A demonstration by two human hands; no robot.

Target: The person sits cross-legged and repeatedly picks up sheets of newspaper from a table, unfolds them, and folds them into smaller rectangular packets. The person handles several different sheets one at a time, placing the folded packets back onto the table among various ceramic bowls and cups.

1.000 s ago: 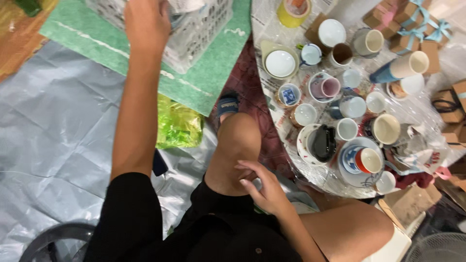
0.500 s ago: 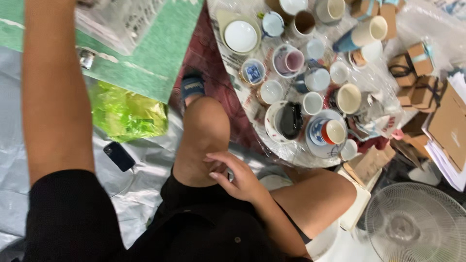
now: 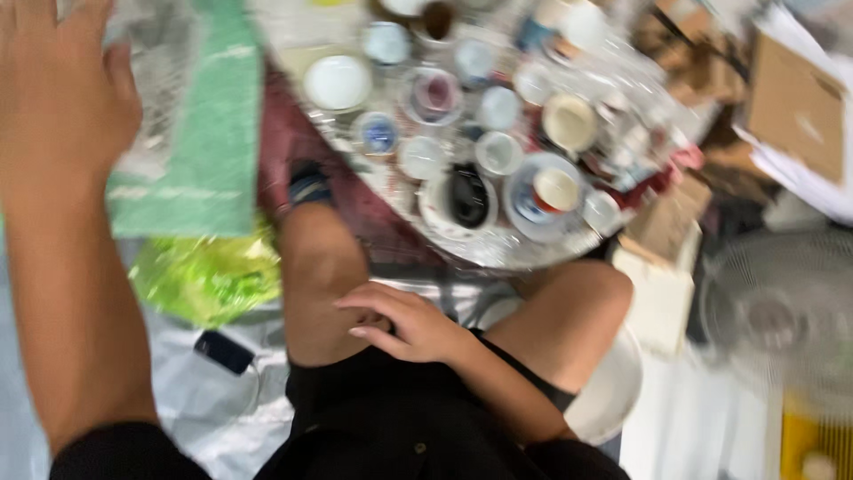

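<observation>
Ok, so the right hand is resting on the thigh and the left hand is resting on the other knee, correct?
Not quite. The head view shows the right hand resting on the thigh, but the left hand is not on a knee: it is stretched forward over the green mat, its fingers empty.

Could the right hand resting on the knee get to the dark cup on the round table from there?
Probably yes. The right hand rests empty on the leg, and the dark cup sits near the table's close edge, beyond the knees, with nothing visibly between them. Blur hides detail.
</observation>
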